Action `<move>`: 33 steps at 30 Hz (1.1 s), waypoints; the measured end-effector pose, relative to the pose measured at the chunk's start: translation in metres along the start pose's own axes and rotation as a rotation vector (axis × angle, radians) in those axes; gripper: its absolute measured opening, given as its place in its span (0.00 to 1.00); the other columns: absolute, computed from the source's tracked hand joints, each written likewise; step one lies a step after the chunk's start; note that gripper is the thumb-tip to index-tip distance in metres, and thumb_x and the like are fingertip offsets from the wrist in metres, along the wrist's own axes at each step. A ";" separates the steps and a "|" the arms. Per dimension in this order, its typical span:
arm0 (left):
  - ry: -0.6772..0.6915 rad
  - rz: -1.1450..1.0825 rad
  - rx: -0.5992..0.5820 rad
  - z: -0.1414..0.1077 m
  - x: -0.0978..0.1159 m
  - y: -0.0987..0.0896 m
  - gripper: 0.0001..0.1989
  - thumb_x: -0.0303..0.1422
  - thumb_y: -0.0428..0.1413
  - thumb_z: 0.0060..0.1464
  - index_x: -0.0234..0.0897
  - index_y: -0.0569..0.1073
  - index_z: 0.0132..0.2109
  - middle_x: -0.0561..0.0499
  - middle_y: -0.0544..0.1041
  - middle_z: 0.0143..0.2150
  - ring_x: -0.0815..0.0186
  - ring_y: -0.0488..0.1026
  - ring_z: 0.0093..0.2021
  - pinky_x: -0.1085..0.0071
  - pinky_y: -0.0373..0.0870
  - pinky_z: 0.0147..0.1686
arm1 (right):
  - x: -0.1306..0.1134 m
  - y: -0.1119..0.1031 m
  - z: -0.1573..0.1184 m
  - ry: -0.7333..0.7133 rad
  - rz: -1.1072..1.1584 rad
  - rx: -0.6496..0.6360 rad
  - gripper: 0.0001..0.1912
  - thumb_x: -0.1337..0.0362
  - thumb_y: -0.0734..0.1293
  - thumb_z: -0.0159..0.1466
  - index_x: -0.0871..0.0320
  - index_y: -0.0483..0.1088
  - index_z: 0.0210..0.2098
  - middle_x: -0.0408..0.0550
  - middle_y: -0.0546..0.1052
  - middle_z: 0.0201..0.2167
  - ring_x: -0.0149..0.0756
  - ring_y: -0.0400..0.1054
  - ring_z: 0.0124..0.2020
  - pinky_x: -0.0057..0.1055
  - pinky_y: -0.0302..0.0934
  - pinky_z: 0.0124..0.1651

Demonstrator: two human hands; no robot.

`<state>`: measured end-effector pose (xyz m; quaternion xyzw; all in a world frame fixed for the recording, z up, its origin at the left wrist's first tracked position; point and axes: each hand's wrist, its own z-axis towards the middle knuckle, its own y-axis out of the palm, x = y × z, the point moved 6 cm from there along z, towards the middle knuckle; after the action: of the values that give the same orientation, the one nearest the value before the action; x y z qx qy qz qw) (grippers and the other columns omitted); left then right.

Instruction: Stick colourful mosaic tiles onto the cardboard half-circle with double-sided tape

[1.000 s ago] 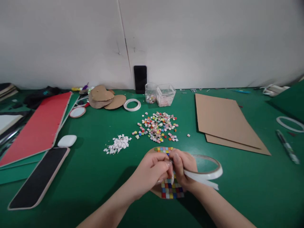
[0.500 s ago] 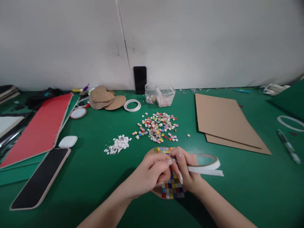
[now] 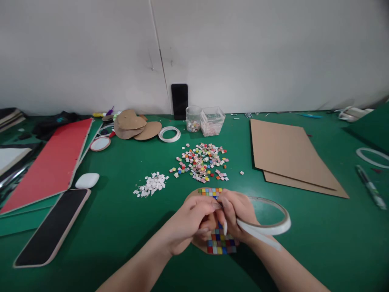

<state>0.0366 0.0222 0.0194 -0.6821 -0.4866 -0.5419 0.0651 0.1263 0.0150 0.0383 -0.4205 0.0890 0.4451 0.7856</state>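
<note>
My left hand and my right hand meet over a round cardboard disc. Colourful square mosaic tiles stand in rows on the disc, partly covered by my hands. A roll of white tape hangs from my closed right hand, its ring out to the right and a loose end trailing over my wrist. The fingers of my left hand are pinched against those of the right; whatever small thing lies between them is hidden.
Beyond my hands lie a heap of loose tiles and a pile of white scraps. Cardboard sheets are at right, a phone and red board at left. Two clear containers stand by the wall.
The tape roll has tipped and swung lower to the right, and its loose end now hangs down over my right wrist. Both hands stay together above the disc.
</note>
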 end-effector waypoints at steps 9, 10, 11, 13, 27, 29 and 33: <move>0.031 0.122 0.145 0.001 0.001 -0.006 0.08 0.27 0.44 0.44 0.35 0.63 0.21 0.62 0.53 0.10 0.78 0.45 0.12 0.76 0.41 0.15 | 0.000 0.004 0.000 0.030 -0.029 -0.021 0.16 0.67 0.49 0.68 0.56 0.56 0.24 0.40 0.62 0.17 0.28 0.56 0.17 0.26 0.51 0.22; 0.044 0.163 0.154 0.001 0.001 -0.007 0.08 0.27 0.44 0.43 0.35 0.63 0.21 0.61 0.54 0.11 0.77 0.46 0.13 0.76 0.41 0.15 | -0.001 0.004 0.000 0.056 -0.003 -0.015 0.16 0.67 0.50 0.68 0.56 0.56 0.24 0.40 0.62 0.17 0.28 0.56 0.17 0.26 0.51 0.22; 0.064 0.208 0.165 0.001 0.002 -0.007 0.08 0.27 0.44 0.43 0.35 0.64 0.21 0.61 0.55 0.11 0.77 0.47 0.13 0.76 0.43 0.15 | -0.001 0.005 0.000 0.087 0.031 -0.014 0.16 0.67 0.50 0.68 0.56 0.56 0.24 0.39 0.62 0.17 0.27 0.55 0.17 0.26 0.51 0.21; 0.112 0.304 0.184 0.001 0.005 -0.008 0.08 0.26 0.44 0.42 0.35 0.64 0.21 0.60 0.56 0.12 0.76 0.50 0.14 0.76 0.45 0.16 | 0.001 0.005 -0.001 0.167 0.104 -0.017 0.17 0.67 0.50 0.68 0.56 0.55 0.22 0.38 0.60 0.16 0.27 0.53 0.15 0.26 0.49 0.20; 0.198 0.423 0.207 -0.002 0.011 -0.009 0.09 0.27 0.44 0.49 0.36 0.62 0.22 0.60 0.55 0.15 0.74 0.51 0.17 0.75 0.48 0.20 | 0.011 0.012 -0.008 0.399 0.418 0.033 0.17 0.60 0.52 0.67 0.55 0.55 0.22 0.38 0.57 0.18 0.29 0.52 0.19 0.28 0.50 0.23; 0.215 0.422 0.226 -0.003 0.013 -0.010 0.09 0.26 0.46 0.49 0.36 0.60 0.22 0.60 0.56 0.17 0.75 0.52 0.19 0.76 0.49 0.21 | 0.014 0.014 -0.011 0.497 0.486 0.080 0.18 0.56 0.53 0.67 0.55 0.55 0.22 0.38 0.56 0.17 0.29 0.50 0.18 0.28 0.50 0.22; 0.220 0.317 0.243 -0.004 0.013 -0.011 0.06 0.28 0.50 0.50 0.37 0.59 0.27 0.61 0.57 0.19 0.76 0.51 0.19 0.78 0.49 0.21 | 0.016 0.021 -0.015 0.720 0.678 0.086 0.22 0.50 0.54 0.65 0.56 0.58 0.21 0.37 0.54 0.16 0.27 0.47 0.16 0.26 0.47 0.18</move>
<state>0.0254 0.0333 0.0270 -0.6738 -0.4251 -0.5335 0.2839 0.1228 0.0191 0.0087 -0.4623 0.5047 0.4980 0.5325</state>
